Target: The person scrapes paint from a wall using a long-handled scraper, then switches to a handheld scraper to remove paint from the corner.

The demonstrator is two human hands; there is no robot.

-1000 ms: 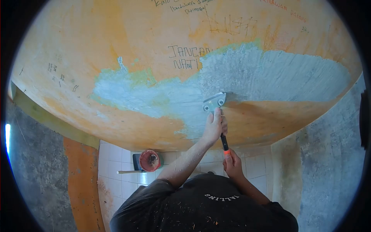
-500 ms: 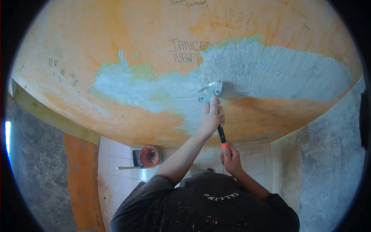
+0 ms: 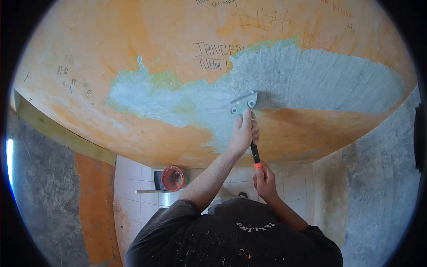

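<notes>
A long-handled wall scraper [image 3: 243, 105] has its wide metal blade, with two bolts, at the lower part of a bare blue-grey patch [image 3: 284, 78] on the orange painted wall [image 3: 173, 138]. My left hand [image 3: 242, 135] is wrapped around the black handle just below the blade, its thumb laid along the tool. Lower down, my right hand [image 3: 265, 180] grips the handle near its orange band. Whether the blade edge presses flat on the wall is hard to tell. Pale dust covers my left forearm.
On the tiled floor [image 3: 133, 196] at the wall's foot stand a red bucket [image 3: 168, 179] with residue inside and a dark object with a pale stick [image 3: 149, 191]. Side walls rise left and right. Handwriting [image 3: 218, 55] marks the orange paint above the patch.
The scraper head has shifted slightly to the right and its blade looks a little more tilted. Both hands keep the same hold, and the view has moved slightly.
</notes>
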